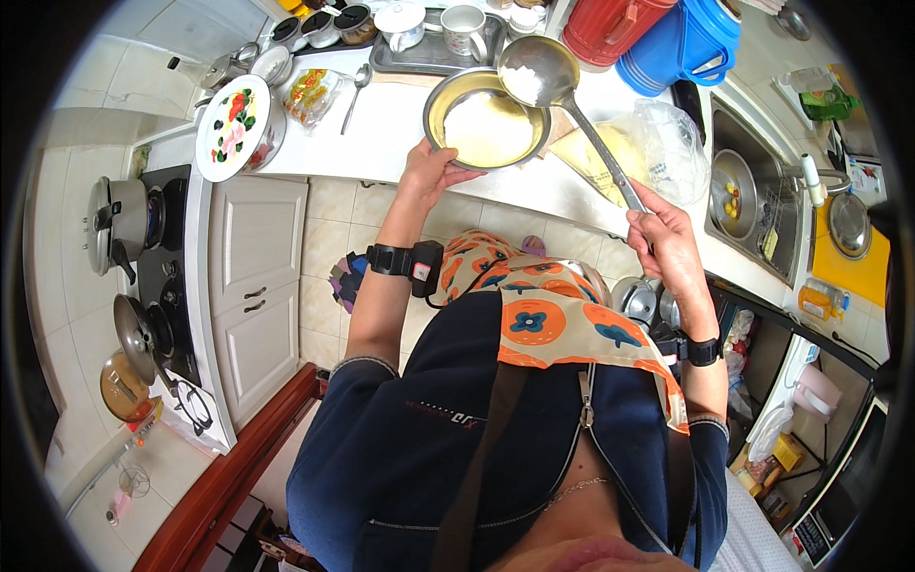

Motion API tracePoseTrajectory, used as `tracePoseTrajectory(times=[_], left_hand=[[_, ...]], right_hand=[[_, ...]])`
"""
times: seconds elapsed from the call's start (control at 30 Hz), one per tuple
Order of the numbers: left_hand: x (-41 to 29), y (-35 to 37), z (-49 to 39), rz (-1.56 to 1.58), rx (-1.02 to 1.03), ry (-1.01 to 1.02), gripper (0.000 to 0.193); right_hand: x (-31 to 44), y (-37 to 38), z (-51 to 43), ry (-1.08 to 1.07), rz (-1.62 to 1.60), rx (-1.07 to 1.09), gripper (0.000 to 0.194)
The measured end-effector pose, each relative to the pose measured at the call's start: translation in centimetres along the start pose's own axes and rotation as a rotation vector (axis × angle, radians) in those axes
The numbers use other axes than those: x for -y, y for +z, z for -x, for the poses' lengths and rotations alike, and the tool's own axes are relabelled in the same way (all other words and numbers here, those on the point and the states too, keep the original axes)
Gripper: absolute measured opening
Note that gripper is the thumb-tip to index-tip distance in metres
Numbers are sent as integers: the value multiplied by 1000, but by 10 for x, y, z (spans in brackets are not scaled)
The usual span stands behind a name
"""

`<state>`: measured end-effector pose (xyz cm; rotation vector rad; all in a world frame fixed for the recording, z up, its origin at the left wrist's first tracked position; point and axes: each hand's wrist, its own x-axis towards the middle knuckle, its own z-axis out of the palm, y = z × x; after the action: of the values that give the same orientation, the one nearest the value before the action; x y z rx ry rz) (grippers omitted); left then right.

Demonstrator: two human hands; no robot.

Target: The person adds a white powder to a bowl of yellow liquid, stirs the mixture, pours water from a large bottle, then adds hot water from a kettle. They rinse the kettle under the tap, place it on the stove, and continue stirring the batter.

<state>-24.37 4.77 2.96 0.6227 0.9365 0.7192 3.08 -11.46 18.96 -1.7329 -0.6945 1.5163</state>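
My left hand grips the near rim of a round metal bowl, thumb on the rim and fingers below. A pale yellowish mass lies in the bowl; from here I cannot tell if it is powder or liquid. With my right hand I hold a long-handled metal ladle. Its scoop, with some white powdery stuff inside, is over the bowl's far right edge. Beneath the ladle's handle, a plastic bag of pale yellow contents lies on the white counter.
Left of the bowl are a spoon, a printed plastic packet and a lidded enamel pot. Behind stands a metal tray with mugs. Red and blue jugs stand back right, near the sink.
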Motion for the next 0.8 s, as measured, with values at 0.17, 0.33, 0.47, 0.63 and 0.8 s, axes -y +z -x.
tracePoseTrajectory(times=[0.17, 0.33, 0.47, 0.63, 0.8], left_hand=[[4, -8, -1, -9, -21, -6, 43], [18, -33, -13, -4, -122, -21, 41], [30, -58, -29, 100, -199, -4, 39], [36, -74, -40, 116, -228, -14, 36], [33, -68, -41, 135, -271, -52, 36]], right_hand=[[1, 4, 0, -3, -43, 16, 47], [2, -3, 6, -50, -129, 22, 49], [-2, -25, 29, -68, -253, -79, 50], [-30, -61, 69, -167, -137, -376, 46], [-74, -80, 74, -240, 560, -733, 44]])
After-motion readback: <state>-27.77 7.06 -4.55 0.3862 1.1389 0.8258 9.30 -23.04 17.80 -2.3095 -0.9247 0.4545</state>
